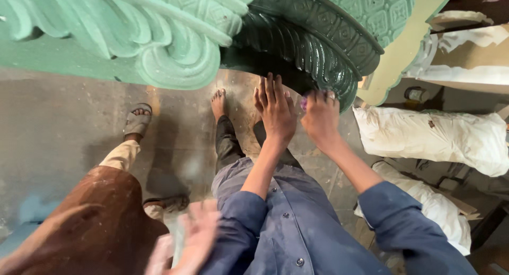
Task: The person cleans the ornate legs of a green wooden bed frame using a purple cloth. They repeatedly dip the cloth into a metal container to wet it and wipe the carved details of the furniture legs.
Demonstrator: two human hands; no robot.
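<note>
The right hand's fingers are curling closed around a small purple pad, of which only a sliver is showing at the thumb side; whether it is cloth or abrasive cannot be told. The right hand is pressing that pad against the lower edge of the dark green moulding. The left hand is lying open beside it, fingers spread and flat, gripping nothing — its fingertips are touching the same dark edge.

The dark green moulding is a curved, ribbed band. Its long axis is running as an arc from the upper middle of the view down to the right, ending just above the right hand, with the ribs pointing outward and down toward the floor. A pale green scrolled carving is sitting to its left, and a patterned green panel is rising behind it.

Possible faults, as a judgement: the pad is being held by the fingertips only, so it may be slipping out against the ribs; the knuckles may be scraping the raised edge.

Outward from the hands: bare feet are standing on the dusty floor, white sacks are lying at the right, and another person in brown clothing is standing at the left, one blurred hand showing near the blue shirt.
</note>
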